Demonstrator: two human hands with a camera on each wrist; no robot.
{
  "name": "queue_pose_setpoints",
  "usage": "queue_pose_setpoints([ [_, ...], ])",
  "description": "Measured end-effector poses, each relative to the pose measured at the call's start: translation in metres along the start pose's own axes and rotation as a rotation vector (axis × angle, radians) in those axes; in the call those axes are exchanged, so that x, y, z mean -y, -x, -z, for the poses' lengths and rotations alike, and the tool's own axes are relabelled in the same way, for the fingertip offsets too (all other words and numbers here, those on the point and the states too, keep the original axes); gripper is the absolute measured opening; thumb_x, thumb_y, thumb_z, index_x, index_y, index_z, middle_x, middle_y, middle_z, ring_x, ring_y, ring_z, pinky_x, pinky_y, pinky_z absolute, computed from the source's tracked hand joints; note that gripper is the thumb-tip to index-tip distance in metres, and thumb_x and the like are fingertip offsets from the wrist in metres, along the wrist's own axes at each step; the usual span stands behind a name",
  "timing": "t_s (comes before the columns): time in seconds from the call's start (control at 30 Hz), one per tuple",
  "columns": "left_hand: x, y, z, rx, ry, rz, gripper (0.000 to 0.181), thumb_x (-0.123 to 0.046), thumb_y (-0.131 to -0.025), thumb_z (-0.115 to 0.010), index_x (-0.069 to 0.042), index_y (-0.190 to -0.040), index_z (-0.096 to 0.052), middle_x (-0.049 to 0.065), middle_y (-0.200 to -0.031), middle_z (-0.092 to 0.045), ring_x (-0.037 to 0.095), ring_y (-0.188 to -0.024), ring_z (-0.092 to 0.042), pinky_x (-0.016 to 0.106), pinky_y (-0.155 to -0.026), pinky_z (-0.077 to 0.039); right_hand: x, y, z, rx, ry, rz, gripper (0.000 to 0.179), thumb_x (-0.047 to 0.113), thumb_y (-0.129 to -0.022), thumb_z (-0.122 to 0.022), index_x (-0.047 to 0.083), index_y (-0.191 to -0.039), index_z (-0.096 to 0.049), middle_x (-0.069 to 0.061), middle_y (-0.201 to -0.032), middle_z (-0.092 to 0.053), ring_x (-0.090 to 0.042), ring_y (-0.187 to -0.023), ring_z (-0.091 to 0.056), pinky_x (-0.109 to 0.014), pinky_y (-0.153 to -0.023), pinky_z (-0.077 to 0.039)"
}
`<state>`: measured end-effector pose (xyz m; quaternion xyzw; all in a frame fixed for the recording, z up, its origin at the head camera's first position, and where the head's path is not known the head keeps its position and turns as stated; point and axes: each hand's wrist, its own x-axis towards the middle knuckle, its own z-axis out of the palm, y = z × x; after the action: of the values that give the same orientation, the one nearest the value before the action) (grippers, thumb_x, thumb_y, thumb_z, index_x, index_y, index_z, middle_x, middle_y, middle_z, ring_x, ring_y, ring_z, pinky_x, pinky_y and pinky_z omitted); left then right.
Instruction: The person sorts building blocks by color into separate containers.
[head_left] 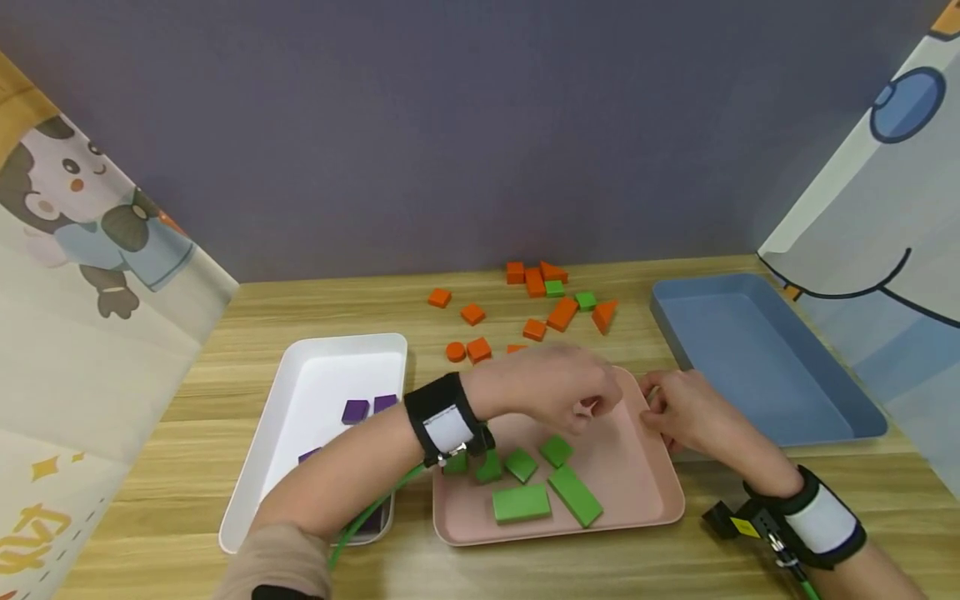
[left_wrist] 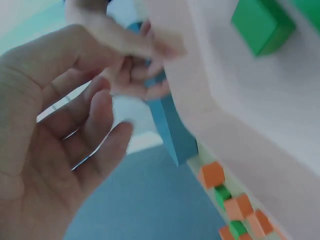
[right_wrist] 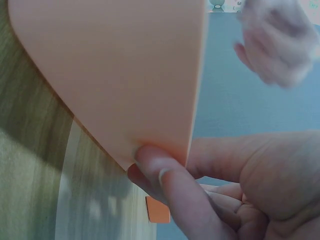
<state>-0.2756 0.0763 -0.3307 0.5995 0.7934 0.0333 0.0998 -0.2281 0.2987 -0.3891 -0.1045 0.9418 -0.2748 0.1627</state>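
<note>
A pink tray (head_left: 630, 475) holding several green blocks (head_left: 521, 505) lies at the middle front of the table. My right hand (head_left: 693, 410) grips its right side; in the right wrist view thumb and fingers pinch the tray wall (right_wrist: 115, 75) near a corner. Reaching across from the left, my left hand (head_left: 562, 385) hovers over the tray's far part. Its fingers are loosely bent, and the left wrist view shows nothing in that hand (left_wrist: 55, 110). The left forearm hides part of the tray's left side and of the white tray.
To the left stands a white tray (head_left: 330, 362) with several purple blocks (head_left: 356, 411). An unfilled blue tray (head_left: 765, 358) sits at the right. Behind the pink tray lie scattered orange blocks (head_left: 562, 314) and two small green blocks (head_left: 586, 301). A dark wall panel (head_left: 465, 150) rises at the back.
</note>
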Motion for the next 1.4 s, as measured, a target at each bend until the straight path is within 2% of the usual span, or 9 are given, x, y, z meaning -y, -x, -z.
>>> queue_pose_setpoints([
  [0.1, 0.018, -0.006, 0.009, -0.110, -0.033, 0.071, 0.006, -0.024, -0.090, -0.066, -0.023, -0.097, -0.065, -0.007, -0.099, -0.059, 0.007, -0.083, -0.052, 0.021, -0.068, -0.041, 0.000, 0.001, 0.000, -0.004, 0.001, 0.001, 0.029, 0.002, -0.091, -0.063, -0.007, -0.118, -0.060, 0.001, -0.067, -0.065, -0.012, -0.049, -0.061, -0.026, -0.045, -0.051],
  [0.2, 0.038, -0.013, 0.014, -0.212, -0.082, 0.145, 0.026, -0.038, -0.091, -0.068, -0.026, -0.114, -0.065, -0.005, -0.117, -0.059, 0.010, -0.101, -0.057, 0.025, -0.085, -0.049, -0.001, 0.002, -0.001, -0.008, -0.001, -0.005, 0.028, 0.002, -0.090, -0.064, -0.007, -0.117, -0.060, 0.001, -0.068, -0.066, -0.011, -0.049, -0.061, -0.025, -0.045, -0.051],
  [0.3, 0.057, -0.022, 0.014, -0.255, -0.102, 0.242, 0.053, -0.053, -0.089, -0.065, -0.029, -0.136, -0.055, -0.002, -0.140, -0.050, 0.016, -0.125, -0.050, 0.034, -0.103, -0.046, -0.001, 0.004, -0.003, -0.014, -0.005, -0.009, 0.029, 0.002, -0.090, -0.065, -0.007, -0.117, -0.061, 0.002, -0.068, -0.066, -0.012, -0.049, -0.061, -0.025, -0.045, -0.051],
  [0.4, 0.073, -0.029, 0.012, -0.248, -0.085, 0.349, 0.080, -0.068, -0.085, -0.061, -0.037, -0.153, -0.032, 0.001, -0.161, -0.025, 0.026, -0.148, -0.028, 0.048, -0.117, -0.033, 0.000, 0.005, -0.004, -0.018, -0.013, -0.016, 0.030, 0.002, -0.090, -0.065, -0.008, -0.118, -0.061, 0.002, -0.067, -0.066, -0.012, -0.049, -0.062, -0.025, -0.045, -0.051],
  [0.53, 0.091, -0.038, 0.004, -0.206, -0.047, 0.449, 0.096, -0.080, -0.079, -0.055, -0.045, -0.156, -0.010, 0.001, -0.168, 0.005, 0.038, -0.155, 0.001, 0.059, -0.120, -0.022, 0.002, 0.005, -0.005, -0.016, -0.013, -0.033, 0.032, 0.002, -0.090, -0.065, -0.008, -0.120, -0.060, 0.002, -0.067, -0.066, -0.013, -0.049, -0.062, -0.026, -0.045, -0.051],
  [0.77, 0.111, -0.050, -0.010, -0.091, -0.003, 0.547, 0.099, -0.086, -0.076, -0.050, -0.049, -0.155, -0.003, 0.002, -0.168, 0.012, 0.039, -0.154, 0.010, 0.059, -0.123, -0.012, 0.006, 0.005, -0.009, -0.033, -0.008, -0.029, 0.029, 0.002, -0.089, -0.065, -0.006, -0.117, -0.062, 0.004, -0.062, -0.064, -0.012, -0.045, -0.060, -0.027, -0.045, -0.051],
  [1.03, 0.122, -0.056, -0.033, 0.018, 0.109, 0.563, 0.086, -0.067, -0.086, -0.060, -0.037, -0.157, -0.021, 0.001, -0.168, -0.007, 0.035, -0.155, -0.002, 0.054, -0.122, -0.021, 0.009, 0.006, -0.017, -0.030, -0.047, 0.008, 0.027, -0.001, -0.086, -0.065, -0.005, -0.113, -0.063, 0.004, -0.060, -0.064, -0.011, -0.043, -0.059, -0.026, -0.043, -0.050],
  [1.3, 0.129, -0.068, -0.039, 0.145, 0.030, 0.475, 0.064, -0.056, -0.101, -0.041, -0.030, -0.157, -0.026, 0.001, -0.166, -0.019, 0.022, -0.155, -0.014, 0.038, -0.127, -0.007, 0.009, 0.003, -0.015, -0.019, -0.049, -0.007, 0.027, -0.001, -0.087, -0.066, -0.004, -0.113, -0.064, 0.002, -0.060, -0.061, -0.013, -0.043, -0.058, -0.027, -0.043, -0.049],
  [1.4, 0.128, -0.066, -0.036, 0.146, 0.019, 0.464, 0.051, -0.044, -0.102, -0.048, -0.029, -0.150, -0.041, 0.001, -0.162, -0.031, 0.021, -0.151, -0.026, 0.037, -0.125, -0.019, 0.009, 0.002, -0.013, -0.023, -0.045, 0.005, 0.026, -0.001, -0.086, -0.066, -0.005, -0.112, -0.063, 0.002, -0.060, -0.061, -0.013, -0.042, -0.058, -0.027, -0.042, -0.049],
])
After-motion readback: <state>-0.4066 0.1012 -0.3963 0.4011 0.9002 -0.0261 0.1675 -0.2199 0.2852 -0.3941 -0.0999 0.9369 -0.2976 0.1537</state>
